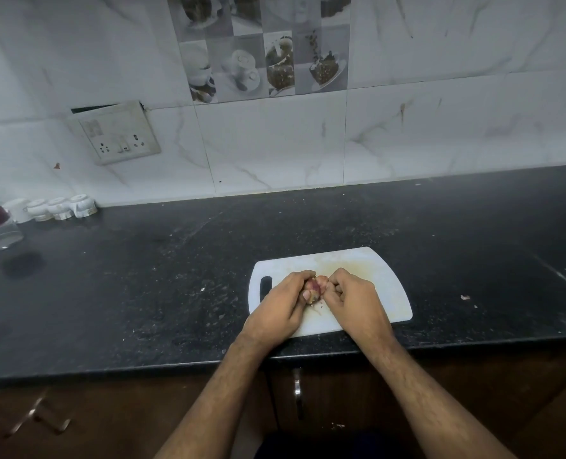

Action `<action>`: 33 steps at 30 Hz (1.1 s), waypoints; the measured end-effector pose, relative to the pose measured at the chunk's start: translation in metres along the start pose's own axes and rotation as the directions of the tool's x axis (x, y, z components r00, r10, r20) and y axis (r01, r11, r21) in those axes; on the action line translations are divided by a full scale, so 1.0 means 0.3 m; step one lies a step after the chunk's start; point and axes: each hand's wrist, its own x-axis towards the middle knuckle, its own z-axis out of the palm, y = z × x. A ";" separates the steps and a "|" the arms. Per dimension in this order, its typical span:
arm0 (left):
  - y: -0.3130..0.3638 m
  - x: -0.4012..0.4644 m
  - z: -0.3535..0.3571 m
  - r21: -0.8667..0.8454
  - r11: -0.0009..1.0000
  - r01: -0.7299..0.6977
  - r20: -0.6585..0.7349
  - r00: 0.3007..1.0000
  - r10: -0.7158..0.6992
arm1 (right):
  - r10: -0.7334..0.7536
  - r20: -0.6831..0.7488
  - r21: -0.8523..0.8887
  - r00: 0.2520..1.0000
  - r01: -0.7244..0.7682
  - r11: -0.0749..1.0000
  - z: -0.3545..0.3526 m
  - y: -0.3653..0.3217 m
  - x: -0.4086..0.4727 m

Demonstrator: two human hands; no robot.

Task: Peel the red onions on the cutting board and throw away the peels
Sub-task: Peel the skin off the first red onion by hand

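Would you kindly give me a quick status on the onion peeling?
Left hand and right hand both grip one red onion over the cutting board. Peel partly on. Nothing in the way.

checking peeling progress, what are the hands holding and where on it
Both hands grip one red onion over the cutting board: left hand around its left side, right hand on its right.

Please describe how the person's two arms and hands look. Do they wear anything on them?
Both forearms are bare and hairy, with no sleeves in view. The left hand and the right hand wear no gloves; no rings, watch or bracelets are visible.
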 end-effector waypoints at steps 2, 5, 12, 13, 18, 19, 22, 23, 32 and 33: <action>-0.006 0.000 0.003 0.005 1.000 0.011 -0.009 1.000 -0.011 | 0.032 -0.021 0.031 0.999 -0.031 0.999 -0.006 -0.003 0.002; -0.006 -0.001 0.002 0.001 1.000 0.014 -0.007 1.000 -0.014 | 0.073 -0.030 0.043 0.997 -0.072 0.996 -0.015 -0.004 0.008; -0.001 -0.007 -0.009 -0.049 0.999 0.016 -0.053 0.998 -0.019 | 0.143 -0.059 0.075 0.988 -0.139 0.987 -0.011 0.002 0.015; -0.001 -0.009 -0.009 -0.051 0.999 0.015 -0.059 0.998 -0.018 | 0.151 -0.061 0.077 0.987 -0.146 0.986 -0.012 0.000 0.016; 0.003 -0.012 -0.016 -0.064 0.998 0.012 -0.092 0.996 -0.018 | 0.175 -0.081 0.084 0.981 -0.169 0.982 -0.010 0.003 0.017; 0.005 -0.014 -0.020 -0.065 0.998 0.008 -0.101 0.995 -0.014 | 0.181 -0.083 0.090 0.980 -0.173 0.981 -0.011 0.005 0.018; 0.007 -0.017 -0.024 -0.069 0.998 0.000 -0.097 0.995 -0.007 | 0.169 -0.079 0.104 0.982 -0.161 0.982 -0.009 0.006 0.018; 0.009 -0.017 -0.023 -0.072 0.997 0.003 -0.089 0.996 -0.010 | 0.165 -0.081 0.113 0.983 -0.156 0.981 -0.007 0.006 0.018; 0.004 -0.016 0.000 -0.033 0.999 0.015 -0.063 0.998 -0.017 | 0.007 0.023 0.216 1.000 -0.012 0.976 -0.012 0.026 0.018; 0.008 -0.017 0.000 -0.039 0.999 0.009 -0.056 0.998 -0.011 | -0.024 0.044 0.219 0.999 0.014 0.976 -0.013 0.023 0.017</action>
